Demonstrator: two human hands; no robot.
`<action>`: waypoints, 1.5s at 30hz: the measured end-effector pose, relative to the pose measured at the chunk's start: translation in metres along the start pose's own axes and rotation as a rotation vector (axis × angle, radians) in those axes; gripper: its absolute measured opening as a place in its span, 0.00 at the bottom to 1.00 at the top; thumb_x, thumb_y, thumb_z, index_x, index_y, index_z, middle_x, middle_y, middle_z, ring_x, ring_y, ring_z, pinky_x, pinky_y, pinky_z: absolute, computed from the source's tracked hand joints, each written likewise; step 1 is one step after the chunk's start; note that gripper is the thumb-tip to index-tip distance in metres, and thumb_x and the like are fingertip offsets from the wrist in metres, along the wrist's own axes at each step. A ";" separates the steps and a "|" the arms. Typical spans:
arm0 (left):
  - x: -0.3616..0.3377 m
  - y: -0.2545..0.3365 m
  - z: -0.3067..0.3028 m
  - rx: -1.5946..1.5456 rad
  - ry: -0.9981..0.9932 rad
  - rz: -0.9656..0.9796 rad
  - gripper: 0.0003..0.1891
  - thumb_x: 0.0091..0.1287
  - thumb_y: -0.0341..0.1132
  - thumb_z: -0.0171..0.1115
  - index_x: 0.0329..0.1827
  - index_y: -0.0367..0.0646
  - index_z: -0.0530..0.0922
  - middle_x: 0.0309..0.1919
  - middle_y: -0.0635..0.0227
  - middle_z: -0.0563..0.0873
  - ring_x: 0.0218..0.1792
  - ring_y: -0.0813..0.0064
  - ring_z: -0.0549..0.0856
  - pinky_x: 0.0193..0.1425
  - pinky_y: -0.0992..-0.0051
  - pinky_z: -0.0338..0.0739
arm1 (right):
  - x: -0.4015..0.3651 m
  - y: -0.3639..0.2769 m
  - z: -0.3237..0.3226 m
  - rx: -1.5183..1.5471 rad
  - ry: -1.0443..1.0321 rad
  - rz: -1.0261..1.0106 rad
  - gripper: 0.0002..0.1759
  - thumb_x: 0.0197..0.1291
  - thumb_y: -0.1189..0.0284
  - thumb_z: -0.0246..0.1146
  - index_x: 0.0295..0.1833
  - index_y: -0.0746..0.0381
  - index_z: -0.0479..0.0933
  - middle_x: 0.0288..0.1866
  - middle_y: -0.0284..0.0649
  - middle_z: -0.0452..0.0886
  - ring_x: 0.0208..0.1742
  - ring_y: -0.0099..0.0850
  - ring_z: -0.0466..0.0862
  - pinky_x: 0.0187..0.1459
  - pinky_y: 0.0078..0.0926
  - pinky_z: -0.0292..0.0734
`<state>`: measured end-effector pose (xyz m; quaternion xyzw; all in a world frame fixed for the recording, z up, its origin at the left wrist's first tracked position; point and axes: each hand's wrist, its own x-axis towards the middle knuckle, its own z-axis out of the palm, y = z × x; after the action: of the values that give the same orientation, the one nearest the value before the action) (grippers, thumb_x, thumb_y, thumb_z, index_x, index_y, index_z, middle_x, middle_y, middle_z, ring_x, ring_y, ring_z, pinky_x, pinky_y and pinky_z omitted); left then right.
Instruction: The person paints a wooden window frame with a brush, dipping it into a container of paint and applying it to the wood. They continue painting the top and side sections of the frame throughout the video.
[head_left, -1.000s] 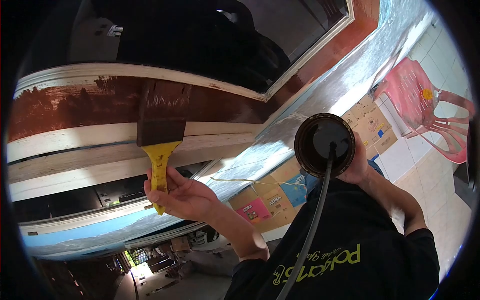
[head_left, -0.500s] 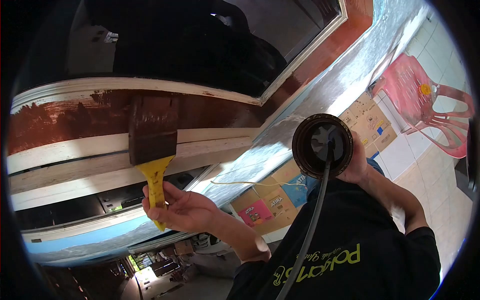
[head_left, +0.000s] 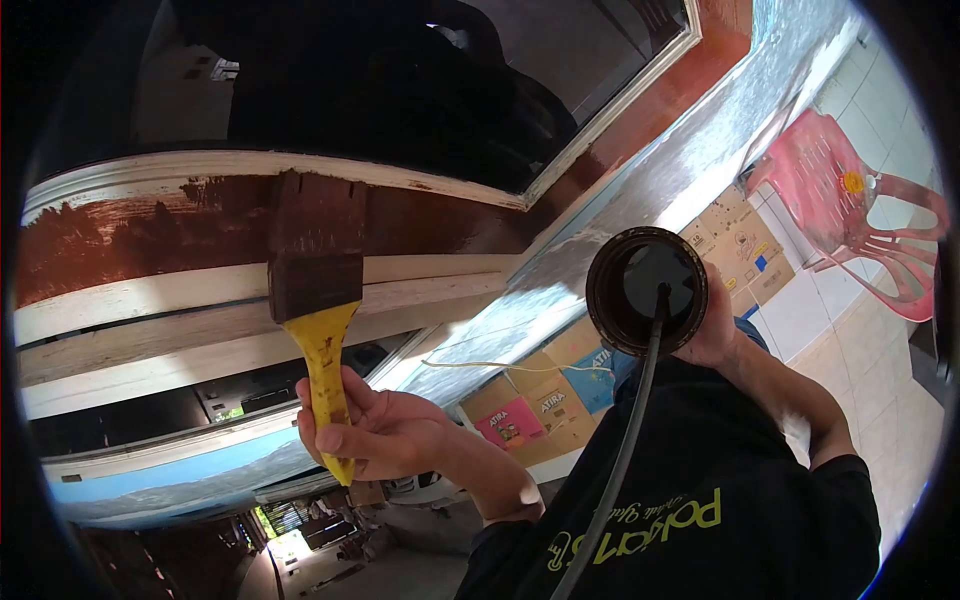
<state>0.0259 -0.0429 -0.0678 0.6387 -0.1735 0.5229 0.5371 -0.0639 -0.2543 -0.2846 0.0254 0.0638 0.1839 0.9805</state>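
Note:
A wide paintbrush (head_left: 318, 285) with a yellow handle is held by my left hand (head_left: 385, 430), fingers and thumb closed round the handle. Its dark, brown-coated bristles lie over the brown painted strip of wood (head_left: 430, 222), their tips at the lower edge of the white window frame (head_left: 440, 185). In my right hand (head_left: 712, 325) is an open round can (head_left: 600, 315), its rim smeared dark and a dark, shiny liquid inside. My right fingers are mostly hidden behind the can. A dark cable (head_left: 625, 460) overlaps the can's mouth and runs down across my black shirt.
Dark glass (head_left: 350, 90) fills the window above the strip. Pale wooden slats (head_left: 430, 300) run below it. Flattened cardboard (head_left: 560, 400) lies on the tiled floor along the blue-grey wall (head_left: 640, 190). A red plastic chair (head_left: 825, 185) stands at the right.
My left hand and the paintbrush have shifted slightly right, with the bristle tips now higher, at the frame's edge. The can in my right hand has barely moved.

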 end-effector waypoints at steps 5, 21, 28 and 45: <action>-0.006 0.007 0.004 0.080 0.038 0.081 0.23 0.71 0.45 0.53 0.50 0.27 0.70 0.48 0.45 0.79 0.52 0.56 0.83 0.53 0.67 0.84 | 0.000 0.000 0.001 -0.025 0.046 -0.020 0.43 0.62 0.37 0.40 0.68 0.61 0.63 0.66 0.49 0.68 0.64 0.45 0.72 0.62 0.56 0.67; -0.018 0.004 0.005 0.194 0.013 0.122 0.21 0.73 0.42 0.50 0.49 0.27 0.69 0.47 0.41 0.78 0.51 0.52 0.83 0.51 0.65 0.86 | -0.002 -0.001 0.003 -0.054 0.036 0.000 0.44 0.62 0.36 0.40 0.69 0.61 0.62 0.67 0.49 0.68 0.64 0.47 0.71 0.62 0.57 0.66; -0.018 0.006 0.000 0.164 0.021 0.122 0.21 0.73 0.43 0.51 0.49 0.26 0.70 0.47 0.40 0.78 0.51 0.53 0.83 0.51 0.65 0.85 | -0.003 -0.002 0.003 -0.062 0.049 -0.022 0.44 0.62 0.36 0.39 0.69 0.60 0.62 0.67 0.49 0.67 0.64 0.47 0.71 0.63 0.57 0.65; -0.022 0.005 0.000 0.172 0.010 0.184 0.20 0.73 0.41 0.50 0.50 0.27 0.70 0.47 0.41 0.79 0.51 0.53 0.83 0.51 0.65 0.85 | -0.004 -0.001 -0.001 -0.030 0.036 -0.023 0.43 0.62 0.37 0.40 0.69 0.61 0.62 0.67 0.50 0.67 0.65 0.48 0.71 0.63 0.58 0.65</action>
<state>0.0136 -0.0523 -0.0838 0.6613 -0.1833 0.5860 0.4308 -0.0670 -0.2562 -0.2848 0.0064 0.0790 0.1739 0.9816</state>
